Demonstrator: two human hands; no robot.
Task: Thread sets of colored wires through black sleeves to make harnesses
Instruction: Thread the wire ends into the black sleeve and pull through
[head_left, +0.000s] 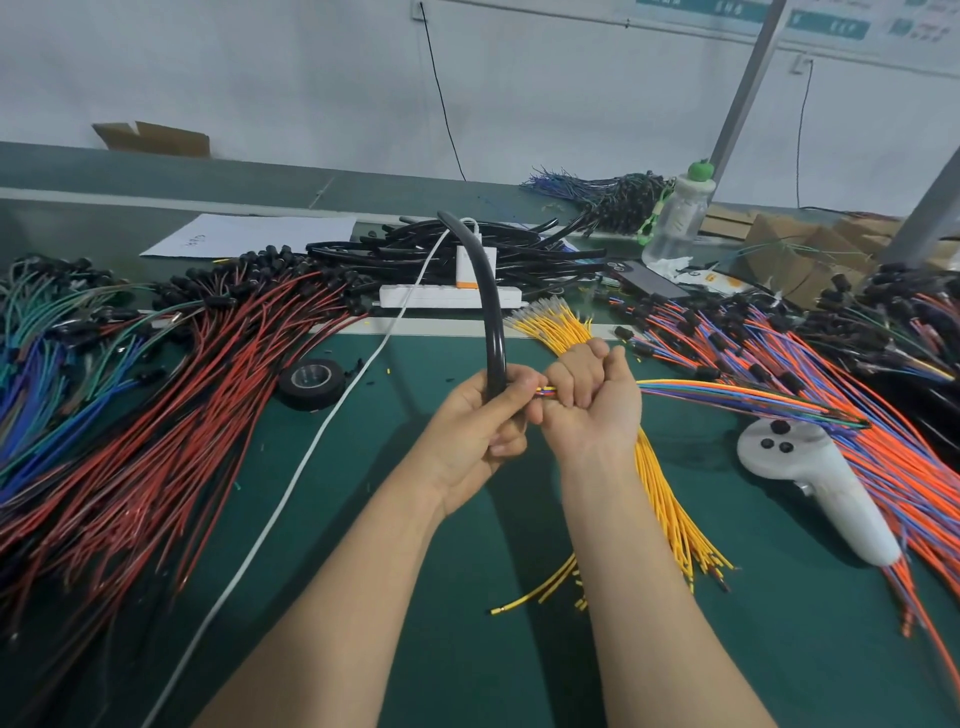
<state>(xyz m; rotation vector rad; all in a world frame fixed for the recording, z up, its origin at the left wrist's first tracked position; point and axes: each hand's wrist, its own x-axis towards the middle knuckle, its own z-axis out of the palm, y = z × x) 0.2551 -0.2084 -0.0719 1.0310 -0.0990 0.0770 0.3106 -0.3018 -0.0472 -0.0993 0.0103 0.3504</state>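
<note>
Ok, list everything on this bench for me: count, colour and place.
black flexible sleeve: one, black, curving up from left grip
multicoloured wire set: one, mixed, trailing right from right grip
yellow wire pile: many, yellow, under right grip
red wire pile: many, red, left side
orange and purple wire pile: many, right side
spare black sleeves: many, black, back centre
black tape roll: one, black, centre left
white plastic controller: one, white, right
white power strip: one, white, back centre
left grip: holds sleeve
right grip: holds wire set

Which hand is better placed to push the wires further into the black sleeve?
Right. The right hand grips the colored wires beside the black sleeve lower end; the left hand only holds the sleeve.
</note>
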